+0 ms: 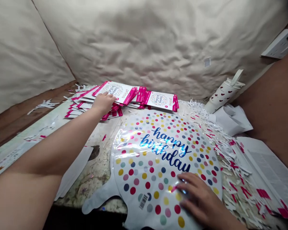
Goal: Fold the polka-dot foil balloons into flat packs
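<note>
The balloon, printed with "happy birthday" [159,179], lies flat on the bench [103,159], right before the person, perhaps so that its whole face stays within reach. The left hand [105,101] is stretched far forward, its fingers resting over the top packet [126,91] of the heaped pink-and-white packets; whether it grasps this one, I cannot tell. The right hand [200,199] is over the balloon's near right part, its fingers loose and apart, seemingly released, though they are blurred. The packets overlap at the back, probably to leave the front for the balloon. The heart-patterned tumbler [223,95] stands aside, behind the paper shreds [232,172], maybe to be out of the way.
</note>
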`<control>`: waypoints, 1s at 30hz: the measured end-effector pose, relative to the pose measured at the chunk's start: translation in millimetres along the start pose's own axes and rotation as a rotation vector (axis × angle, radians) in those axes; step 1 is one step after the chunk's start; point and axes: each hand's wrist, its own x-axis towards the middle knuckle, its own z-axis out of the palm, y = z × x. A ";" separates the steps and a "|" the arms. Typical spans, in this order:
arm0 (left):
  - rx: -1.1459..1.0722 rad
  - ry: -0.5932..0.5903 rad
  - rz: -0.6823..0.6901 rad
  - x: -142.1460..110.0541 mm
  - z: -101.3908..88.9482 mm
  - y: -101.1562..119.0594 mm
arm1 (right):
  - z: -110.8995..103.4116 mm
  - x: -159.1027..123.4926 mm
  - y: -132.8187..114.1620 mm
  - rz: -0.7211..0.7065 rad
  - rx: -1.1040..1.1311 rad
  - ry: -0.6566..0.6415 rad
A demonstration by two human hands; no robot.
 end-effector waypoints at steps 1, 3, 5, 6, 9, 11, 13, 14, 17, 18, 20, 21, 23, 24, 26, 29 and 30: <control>-0.005 0.015 0.013 -7.8 3.3 16.5 | -0.8 -6.6 -4.9 -0.064 -0.047 -0.064; -0.047 0.001 0.088 -40.7 3.1 65.8 | -2.6 -18.0 -13.1 -0.167 -0.127 -0.124; -0.240 -0.264 0.316 -92.0 -5.9 125.0 | -2.7 -26.8 -18.8 -0.219 -0.156 -0.098; -0.371 -0.415 0.461 -120.5 -12.4 153.1 | -2.1 -29.9 -20.7 -0.216 -0.131 -0.067; -0.569 -0.630 0.649 -190.0 -29.3 213.0 | -1.4 -33.5 -22.8 -0.071 0.091 -0.009; -0.590 -0.683 0.596 -208.1 -32.5 228.0 | -3.8 -30.5 -22.5 0.083 0.234 -0.024; -0.650 -0.767 0.436 -203.9 -30.5 229.1 | -8.4 -23.6 -21.8 0.203 0.287 -0.075; -0.698 -0.827 0.352 -196.7 -29.2 227.2 | -10.8 -19.2 -21.5 0.242 0.298 -0.114; -0.810 -1.008 0.216 -173.1 -29.5 222.2 | -14.7 -4.9 -20.0 0.279 0.373 -0.226; -0.830 -1.054 0.208 -167.9 -31.1 221.8 | -14.5 -0.9 -18.9 0.254 0.383 -0.231; -0.846 -1.099 0.170 -162.8 -34.5 221.9 | -13.8 3.5 -15.3 0.173 0.300 -0.187; -0.850 -1.100 0.138 -162.2 -35.5 221.9 | -14.7 3.7 -12.9 0.128 0.219 -0.170; -0.863 -1.094 0.072 -162.3 -35.5 221.3 | -21.6 0.5 -8.3 0.081 0.061 -0.191; -0.871 -1.100 0.046 -162.1 -34.7 221.2 | -27.6 -2.0 -7.1 0.092 0.026 -0.206; -0.882 -1.119 0.025 -160.5 -33.3 223.3 | -40.8 -5.7 -9.6 0.148 0.074 -0.221; -0.843 -1.024 0.079 -158.6 -35.9 232.6 | -47.5 -2.0 -26.5 0.215 0.283 -0.184; -0.802 -0.956 0.122 -159.6 -38.3 235.1 | -44.0 1.4 -33.5 0.220 0.311 -0.174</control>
